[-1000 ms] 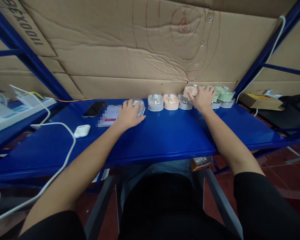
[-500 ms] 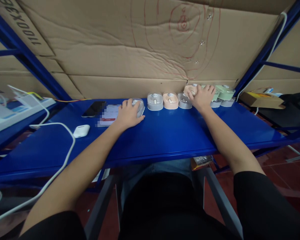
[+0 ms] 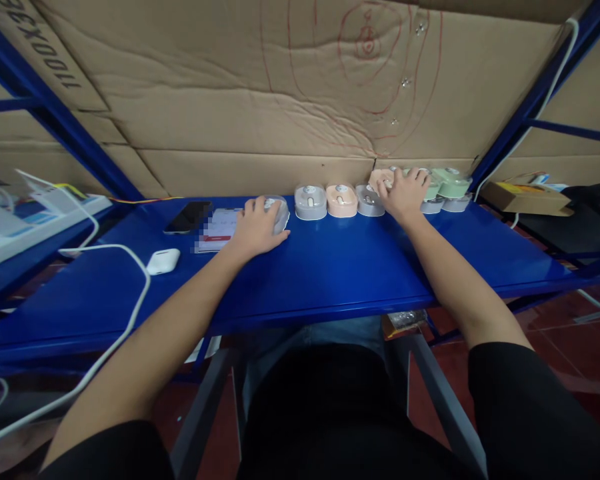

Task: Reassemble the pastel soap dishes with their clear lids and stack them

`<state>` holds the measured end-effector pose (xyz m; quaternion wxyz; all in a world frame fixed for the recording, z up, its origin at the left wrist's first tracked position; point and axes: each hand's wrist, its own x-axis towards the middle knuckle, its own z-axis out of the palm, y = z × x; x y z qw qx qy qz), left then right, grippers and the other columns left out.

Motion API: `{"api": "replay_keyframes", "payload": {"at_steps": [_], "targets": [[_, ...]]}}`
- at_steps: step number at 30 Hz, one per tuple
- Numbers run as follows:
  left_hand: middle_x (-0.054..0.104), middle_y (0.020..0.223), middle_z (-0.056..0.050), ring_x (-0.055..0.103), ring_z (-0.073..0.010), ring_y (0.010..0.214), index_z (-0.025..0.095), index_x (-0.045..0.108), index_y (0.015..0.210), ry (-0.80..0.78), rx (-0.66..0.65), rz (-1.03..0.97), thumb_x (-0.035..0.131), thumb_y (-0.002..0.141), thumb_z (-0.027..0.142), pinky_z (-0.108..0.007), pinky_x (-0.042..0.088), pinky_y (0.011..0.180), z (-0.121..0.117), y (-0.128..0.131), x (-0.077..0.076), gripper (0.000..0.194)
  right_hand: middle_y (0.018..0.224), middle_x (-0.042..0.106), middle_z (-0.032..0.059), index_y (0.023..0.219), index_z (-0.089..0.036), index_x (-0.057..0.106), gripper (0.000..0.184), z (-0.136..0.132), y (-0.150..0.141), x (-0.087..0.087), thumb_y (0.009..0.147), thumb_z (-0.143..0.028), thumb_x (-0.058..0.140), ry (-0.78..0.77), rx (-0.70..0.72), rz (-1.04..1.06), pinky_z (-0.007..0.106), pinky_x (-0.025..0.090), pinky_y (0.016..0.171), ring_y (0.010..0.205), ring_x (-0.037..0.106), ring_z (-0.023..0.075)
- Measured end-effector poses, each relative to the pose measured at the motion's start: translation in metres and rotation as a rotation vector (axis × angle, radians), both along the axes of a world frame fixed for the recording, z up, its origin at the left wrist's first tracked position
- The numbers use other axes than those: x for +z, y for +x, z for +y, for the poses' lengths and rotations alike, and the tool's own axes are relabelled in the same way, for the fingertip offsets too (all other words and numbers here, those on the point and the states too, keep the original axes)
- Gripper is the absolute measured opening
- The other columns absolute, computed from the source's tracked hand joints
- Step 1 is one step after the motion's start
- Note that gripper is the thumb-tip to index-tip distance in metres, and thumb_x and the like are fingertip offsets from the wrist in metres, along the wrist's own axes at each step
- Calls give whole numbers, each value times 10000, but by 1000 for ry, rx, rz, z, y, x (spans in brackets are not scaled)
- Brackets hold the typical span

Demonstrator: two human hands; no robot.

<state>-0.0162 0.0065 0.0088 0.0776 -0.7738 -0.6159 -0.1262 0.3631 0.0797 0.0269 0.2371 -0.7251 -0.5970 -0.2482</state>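
the left hand is nearest, fingers spread and lightly curved over the top of a clear domed plastic case, which sits on the blue steel shelf. the right hand lies half open across a peach case at the far end of a tight row. neither hand clearly closes around anything: the fingers rest on top, so i cannot tell whether either has a firm hold. with smooth, rounded cases this close together, a grip at the sides would likely be safer than pressure from above, and a hand lifted straight up would be less likely to knock a neighbour.

between the hands stand a grey case, a peach case and another grey case. a green case and paler ones lie past the right hand, which hides part of that cluster, so their number is hard to count.

to the left are a white earbud case, a white cable, a black phone and a paper slip, its print pixelated. creased cardboard backs the shelf.
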Motion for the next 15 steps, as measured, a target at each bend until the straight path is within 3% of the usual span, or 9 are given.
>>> {"api": "replay_keyframes", "payload": {"at_steps": [7,15], "targets": [[443,1750,-287,415,-557,1593,179,480,1724,-5,0,16,686,1024,540,-748,436,1267,-3,2,3,814,1446,679,286,1517,-143,695,590,-3,0,3,1109,-530,520,-18,54,-68,639,367,1156,1355,599,466],[455,1750,-259,410,-552,1591,230,472,1731,3,-7,7,701,1015,558,-741,433,1266,-2,1,1,821,1475,641,263,1551,-190,666,568,4,2,1,1131,-535,500,-53,83,-68,613,408,1087,1338,579,465]]}}
